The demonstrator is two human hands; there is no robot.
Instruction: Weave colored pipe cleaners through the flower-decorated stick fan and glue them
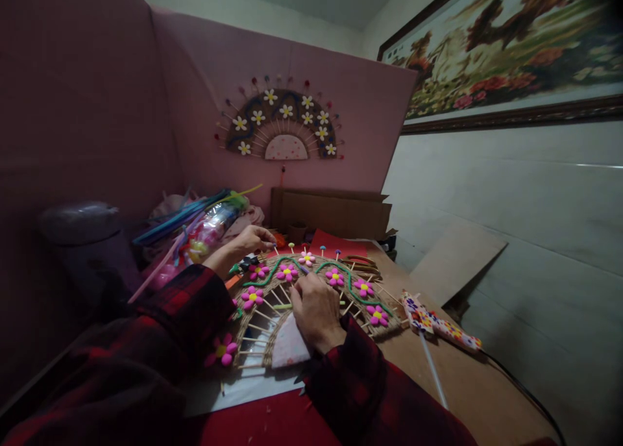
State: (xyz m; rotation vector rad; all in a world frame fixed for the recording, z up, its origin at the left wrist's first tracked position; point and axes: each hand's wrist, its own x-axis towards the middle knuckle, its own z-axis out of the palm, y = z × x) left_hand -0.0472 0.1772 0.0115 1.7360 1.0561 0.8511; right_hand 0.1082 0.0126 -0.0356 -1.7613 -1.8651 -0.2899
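A craft fan (pixel 272 316) of woven twine and thin sticks lies in front of me, with pink clay flowers (pixel 334 276) and a wavy green strip (pixel 351 284) on its band. Along its top edge, several sticks end in small coloured caps (pixel 322 248). My left hand (pixel 256 239) is pinched at the upper left edge, where a stick tip with a small bluish cap meets the fingertips. My right hand (pixel 317 308) rests over the fan's middle with curled fingers. By its fingertips shows a small purple piece (pixel 305 271); whether they grip it is hidden.
A flower-patterned glue gun (pixel 440 322) with a cord lies at the right. Scissors (pixel 360 264) sit behind the fan. Bagged craft supplies (pixel 204 232) are heaped at the left. Another fan with white flowers (pixel 286 111) hangs on the pink board (pixel 195 108).
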